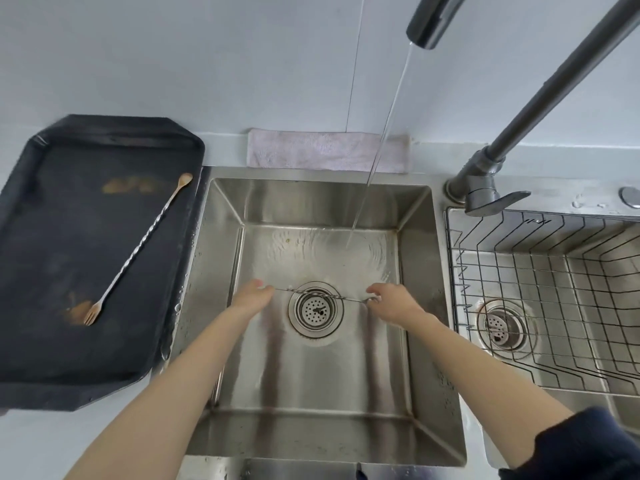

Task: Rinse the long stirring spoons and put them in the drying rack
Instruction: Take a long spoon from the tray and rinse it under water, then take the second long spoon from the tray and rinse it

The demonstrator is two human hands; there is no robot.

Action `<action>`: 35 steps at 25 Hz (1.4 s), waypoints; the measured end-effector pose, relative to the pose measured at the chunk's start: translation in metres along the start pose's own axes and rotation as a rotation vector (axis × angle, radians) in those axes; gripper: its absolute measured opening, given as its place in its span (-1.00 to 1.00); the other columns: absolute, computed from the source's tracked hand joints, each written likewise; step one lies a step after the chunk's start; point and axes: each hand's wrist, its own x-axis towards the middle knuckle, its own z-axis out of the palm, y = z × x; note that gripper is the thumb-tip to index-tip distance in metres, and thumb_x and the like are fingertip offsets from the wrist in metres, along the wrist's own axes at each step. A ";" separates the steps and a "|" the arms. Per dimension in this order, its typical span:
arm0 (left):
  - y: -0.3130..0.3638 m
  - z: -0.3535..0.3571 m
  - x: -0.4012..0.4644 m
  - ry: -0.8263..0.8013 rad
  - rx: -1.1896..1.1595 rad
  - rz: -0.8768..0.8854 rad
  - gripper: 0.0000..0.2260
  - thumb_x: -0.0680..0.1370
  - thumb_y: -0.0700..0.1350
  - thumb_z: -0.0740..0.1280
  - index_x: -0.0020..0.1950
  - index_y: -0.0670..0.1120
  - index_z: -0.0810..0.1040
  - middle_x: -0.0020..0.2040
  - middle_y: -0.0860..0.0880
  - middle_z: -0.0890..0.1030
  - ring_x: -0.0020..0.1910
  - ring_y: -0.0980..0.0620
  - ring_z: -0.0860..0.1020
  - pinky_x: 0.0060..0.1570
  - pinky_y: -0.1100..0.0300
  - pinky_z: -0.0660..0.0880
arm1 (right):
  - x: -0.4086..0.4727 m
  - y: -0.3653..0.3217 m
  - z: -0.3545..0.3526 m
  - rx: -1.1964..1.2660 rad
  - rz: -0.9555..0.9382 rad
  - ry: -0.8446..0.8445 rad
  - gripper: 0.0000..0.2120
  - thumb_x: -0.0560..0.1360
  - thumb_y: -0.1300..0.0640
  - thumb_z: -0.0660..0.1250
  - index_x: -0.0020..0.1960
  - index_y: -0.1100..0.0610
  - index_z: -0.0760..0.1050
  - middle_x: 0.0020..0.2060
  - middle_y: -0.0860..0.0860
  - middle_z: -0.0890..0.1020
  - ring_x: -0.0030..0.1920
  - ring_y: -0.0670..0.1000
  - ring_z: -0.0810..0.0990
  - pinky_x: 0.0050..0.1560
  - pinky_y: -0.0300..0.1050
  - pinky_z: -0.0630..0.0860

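- Steel sink (415,289) lies below us, tap water (377,150) running.
- Our left hand (251,299) and right hand (394,301) pinch one spoon (322,295) level above the drain (316,308).
- Second spoon (138,247) rests on the black tray (52,341); wire rack (554,289) sits right.

The thin spoon (320,295) over the drain has both ends hidden inside the left hand (252,296) and right hand (393,301), so its bowl cannot be made out. The tap (540,98) is cut off at 1 o'clock, the wire rack (540,271) at 3 o'clock.
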 end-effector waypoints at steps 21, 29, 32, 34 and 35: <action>-0.018 -0.127 -0.098 0.199 0.583 0.627 -0.60 0.57 -0.06 0.20 0.40 -0.11 0.31 0.35 -0.13 0.44 0.32 -0.11 0.42 0.28 0.04 0.37 | -0.107 -0.131 0.001 -0.069 -0.377 0.226 -0.57 0.51 0.22 0.21 0.38 0.10 0.33 0.35 0.12 0.45 0.34 0.13 0.42 0.34 0.03 0.39; -0.037 -0.184 -0.069 0.279 0.617 0.590 -0.62 0.58 -0.08 0.21 0.38 -0.13 0.32 0.34 -0.14 0.44 0.27 -0.12 0.45 0.24 -0.01 0.43 | -0.105 -0.207 0.022 -0.024 -0.467 0.272 -0.65 0.52 0.23 0.18 0.30 0.16 0.43 0.23 0.12 0.56 0.23 0.14 0.50 0.26 0.04 0.46; -0.043 -0.198 -0.055 0.302 0.639 0.549 -0.63 0.57 -0.06 0.22 0.36 -0.12 0.33 0.31 -0.13 0.47 0.22 -0.13 0.49 0.18 0.00 0.46 | -0.098 -0.235 0.029 0.073 -0.448 0.261 -0.66 0.51 0.23 0.16 0.26 0.15 0.48 0.16 0.12 0.60 0.19 0.14 0.54 0.24 0.02 0.49; -0.049 -0.205 -0.045 0.307 0.639 0.520 -0.64 0.56 -0.05 0.23 0.32 -0.13 0.36 0.28 -0.13 0.48 0.20 -0.13 0.50 0.18 0.00 0.46 | -0.095 -0.254 0.032 0.159 -0.432 0.246 -0.67 0.52 0.22 0.14 0.24 0.15 0.49 0.17 0.14 0.60 0.20 0.15 0.53 0.25 -0.02 0.47; -0.052 -0.208 -0.039 0.305 0.632 0.506 -0.65 0.56 -0.05 0.24 0.31 -0.13 0.38 0.26 -0.13 0.49 0.20 -0.14 0.50 0.19 0.00 0.45 | -0.092 -0.263 0.035 0.196 -0.424 0.237 -0.67 0.52 0.23 0.14 0.24 0.16 0.50 0.18 0.14 0.59 0.22 0.14 0.51 0.25 -0.05 0.44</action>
